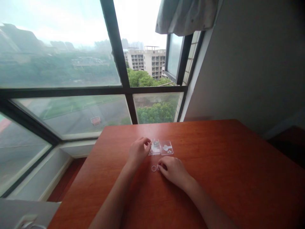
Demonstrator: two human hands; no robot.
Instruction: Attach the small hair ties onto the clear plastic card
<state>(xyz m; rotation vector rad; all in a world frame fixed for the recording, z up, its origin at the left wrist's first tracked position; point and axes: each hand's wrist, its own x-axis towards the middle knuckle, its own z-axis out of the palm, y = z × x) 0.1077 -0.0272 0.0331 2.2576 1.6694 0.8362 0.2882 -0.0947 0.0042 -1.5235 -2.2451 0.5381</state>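
A small clear plastic box (156,150) lies opened on the table, its compartments holding small pieces too tiny to name. Its clear lid (169,144) is folded flat to the right, with a pale shape and several small bits on it. My left hand (138,151) is closed at the box's left edge, thumb and fingertips against it. Just in front of the box my right hand (173,168) pinches a small pale ring (158,167) near the tabletop. A second pale ring (153,168) lies flat on the wood to the left of that one.
The reddish-brown wooden table (214,152) stretches far to the right and ends at a back edge under the window (157,108). A grey wall (238,70) rises on the right. A short curtain (187,17) hangs above the opened window sash (175,57).
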